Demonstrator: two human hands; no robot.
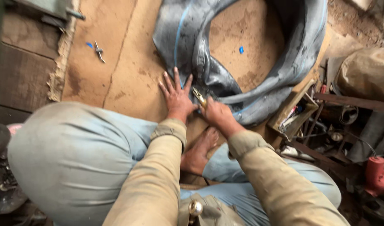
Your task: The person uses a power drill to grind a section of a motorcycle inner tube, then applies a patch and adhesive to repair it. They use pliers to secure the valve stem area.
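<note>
Nearest, we note both of our tan sleeves point(158, 175) reaching forward over light blue trousers point(74, 155), with a bare foot point(199, 152) tucked just behind the two hands. Our left hand point(175, 95) lies flat, fingers spread wide, palm pressed down where the black rubber inner tube point(259, 90) meets the brown board floor point(116, 71); it grips nothing. Our right hand point(215, 114), just beside the left, is closed around a small brass-coloured tool point(199, 96), whose tip points at the tube directly ahead of the left thumb.

To the right of the right hand stands an open wooden box point(293, 112). We can see small tools and a red-handled item inside it, but they are too cluttered to tell apart. Further right sits a red power tool point(377, 173) among dark metal scrap.

Beyond the hands, the inner tube is limp and folded, dusty grey-black, with a thin blue line running along its length. It curls in a broad loop, its near edge under our fingertips, its far side well away. A small blue scrap point(241, 50) lies on the floor inside the loop. Well off to the left of the left hand lies a small metal cross-shaped piece point(99, 51) beside another blue scrap point(89, 44).
</note>
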